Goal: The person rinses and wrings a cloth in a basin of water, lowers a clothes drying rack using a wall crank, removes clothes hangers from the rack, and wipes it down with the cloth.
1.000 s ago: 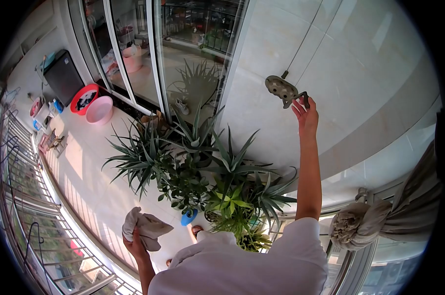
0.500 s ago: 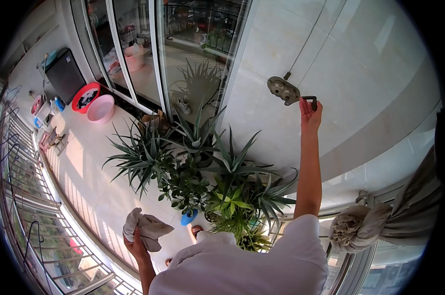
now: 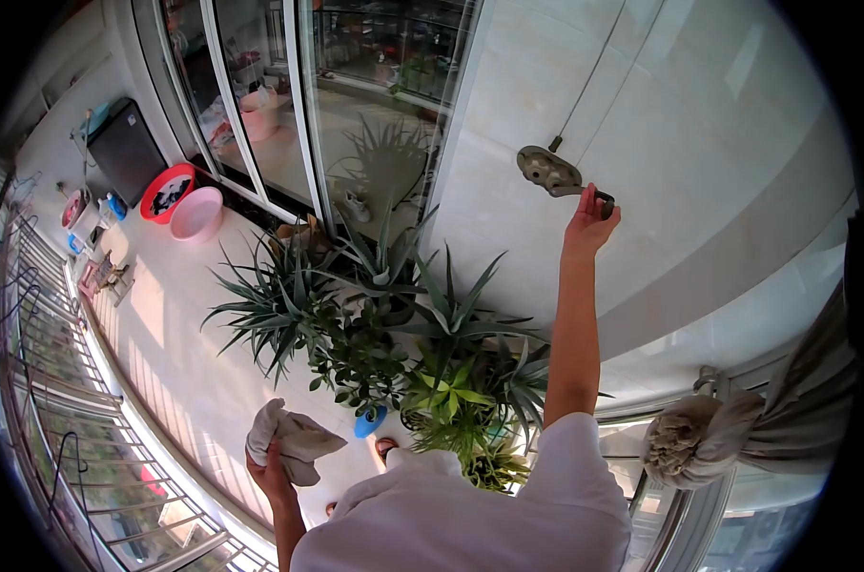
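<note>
On the tiled wall is a bronze-coloured hand-crank winder (image 3: 549, 170), with two thin cables running up from it. My right hand (image 3: 592, 221) is raised to the winder, its fingers closed around the dark crank handle (image 3: 604, 203). Low on the left, my left hand (image 3: 274, 474) grips a crumpled greyish-beige cloth (image 3: 297, 440). Part of the cloth covers the fingers, and a loose corner points right.
Potted aloes and leafy plants (image 3: 365, 334) fill the floor below the winder. A red basin (image 3: 168, 191) with clothes and a pink basin (image 3: 196, 214) stand farther left. A knotted curtain (image 3: 685, 443) hangs at right; railings (image 3: 117, 458) run along the left.
My right hand has turned slightly with the crank handle and the forearm has shifted left. My left hand still holds the cloth, almost in the same place.
</note>
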### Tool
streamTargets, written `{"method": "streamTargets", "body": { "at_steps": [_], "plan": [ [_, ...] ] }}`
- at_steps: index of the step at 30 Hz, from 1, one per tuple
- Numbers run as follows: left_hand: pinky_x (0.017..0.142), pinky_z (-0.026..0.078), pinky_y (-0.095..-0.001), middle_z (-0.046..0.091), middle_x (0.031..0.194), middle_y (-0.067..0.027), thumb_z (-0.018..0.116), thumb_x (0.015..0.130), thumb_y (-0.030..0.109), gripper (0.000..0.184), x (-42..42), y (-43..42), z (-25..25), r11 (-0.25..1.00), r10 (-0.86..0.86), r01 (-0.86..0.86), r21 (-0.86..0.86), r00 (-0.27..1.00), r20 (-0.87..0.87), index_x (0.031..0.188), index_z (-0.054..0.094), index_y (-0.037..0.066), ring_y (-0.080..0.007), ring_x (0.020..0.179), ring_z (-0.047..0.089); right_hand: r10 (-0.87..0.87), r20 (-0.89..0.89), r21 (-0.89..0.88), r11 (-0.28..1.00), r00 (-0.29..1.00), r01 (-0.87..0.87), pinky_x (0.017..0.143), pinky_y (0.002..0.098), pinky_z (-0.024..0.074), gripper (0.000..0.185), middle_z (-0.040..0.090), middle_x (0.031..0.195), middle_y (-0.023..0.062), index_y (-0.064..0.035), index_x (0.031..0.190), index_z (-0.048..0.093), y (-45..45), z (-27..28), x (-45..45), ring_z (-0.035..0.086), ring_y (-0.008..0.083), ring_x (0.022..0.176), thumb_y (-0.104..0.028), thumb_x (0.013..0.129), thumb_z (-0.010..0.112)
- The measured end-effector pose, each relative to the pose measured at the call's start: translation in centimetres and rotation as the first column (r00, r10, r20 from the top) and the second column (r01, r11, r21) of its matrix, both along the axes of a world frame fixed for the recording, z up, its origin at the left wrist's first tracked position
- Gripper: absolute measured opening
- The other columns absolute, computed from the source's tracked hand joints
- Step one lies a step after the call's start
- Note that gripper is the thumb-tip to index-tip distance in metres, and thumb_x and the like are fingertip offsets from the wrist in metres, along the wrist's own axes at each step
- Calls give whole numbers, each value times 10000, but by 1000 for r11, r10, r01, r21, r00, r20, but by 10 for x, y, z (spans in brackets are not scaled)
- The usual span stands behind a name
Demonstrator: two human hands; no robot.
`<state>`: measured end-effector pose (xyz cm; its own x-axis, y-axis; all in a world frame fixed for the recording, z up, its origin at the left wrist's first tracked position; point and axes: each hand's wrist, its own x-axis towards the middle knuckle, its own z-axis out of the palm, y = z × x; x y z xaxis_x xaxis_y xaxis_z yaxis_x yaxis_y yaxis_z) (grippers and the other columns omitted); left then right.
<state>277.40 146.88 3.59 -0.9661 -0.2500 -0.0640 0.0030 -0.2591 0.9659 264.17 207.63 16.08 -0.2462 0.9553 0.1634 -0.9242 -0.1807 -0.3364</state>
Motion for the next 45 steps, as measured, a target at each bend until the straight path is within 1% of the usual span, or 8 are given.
{"method": "streamTargets", "body": {
  "at_steps": [8, 14, 17, 27, 34, 37, 40, 45],
  "plan": [
    [843, 444, -299, 614, 1040, -76, 612, 839, 76, 283, 2, 1, -9, 999, -41, 41, -2, 999, 35, 1108, 564, 0, -163, 926, 574, 146, -130, 28, 989, 981, -143, 910, 364, 493, 352, 563, 898, 135, 53, 896, 497, 16, -10, 1, 589, 292, 949, -286, 874, 590],
    [856, 433, -295, 609, 1046, -73, 606, 833, 62, 294, -3, 4, -7, 999, -54, 54, -2, 998, 37, 1117, 557, 3, -158, 939, 566, -343, 595, 429, 900, 727, 74, 667, 255, 532, 235, 614, 875, 106, -5, 898, 543, 0, -58, -14, 633, 163, 731, -199, 838, 661],
    [855, 433, -296, 607, 1050, -73, 606, 830, 60, 300, -5, 4, -8, 998, -56, 56, -10, 998, 33, 1120, 555, 5, -157, 943, 564, -156, 741, 322, 936, 653, -142, 532, 232, 512, 203, 625, 758, 91, 0, 814, 555, 1, -66, -27, 617, 137, 606, -178, 843, 648],
    [815, 438, -268, 622, 990, -67, 609, 820, 32, 258, -10, 8, -7, 1000, 24, -24, 5, 999, 40, 1072, 568, -3, -135, 874, 575, -217, 708, 389, 914, 672, -114, 484, 237, 514, 264, 618, 640, 87, -11, 716, 576, 18, -69, -50, 588, 140, 500, -227, 855, 637],
    [814, 438, -270, 622, 990, -66, 607, 817, 31, 257, -12, -1, -7, 1000, 7, -6, -18, 1000, 27, 1069, 569, -4, -140, 877, 574, 75, 737, 285, 866, 672, -410, 613, 232, 514, 241, 642, 818, 93, -19, 941, 601, 17, -43, -6, 602, 135, 645, -246, 864, 622],
    [822, 438, -276, 621, 995, -63, 606, 820, 37, 258, -7, -4, -12, 999, 29, -29, -22, 999, 30, 1072, 571, -1, -142, 887, 572, 344, 449, 179, 870, 825, -460, 709, 282, 515, 391, 645, 877, 90, -29, 1023, 597, 11, -24, 35, 601, 148, 754, -395, 899, 536],
    [834, 436, -284, 618, 1002, -55, 608, 829, 53, 256, -3, -11, -15, 1000, 0, 1, -16, 1000, 29, 1079, 578, 10, -141, 899, 568, 454, 260, 86, 868, 852, -489, 717, 294, 510, 462, 646, 881, 80, -43, 992, 603, 19, 4, 44, 591, 148, 768, -479, 904, 478],
    [816, 442, -278, 621, 992, -72, 594, 812, 12, 257, -3, -8, -11, 1000, 11, -11, -9, 1000, -12, 1067, 569, -8, -146, 883, 572, 503, 390, 147, 792, 771, -592, 655, 259, 494, 439, 636, 836, 72, -57, 911, 598, 38, 26, -1, 567, 145, 696, -482, 898, 488]
  ]
}}
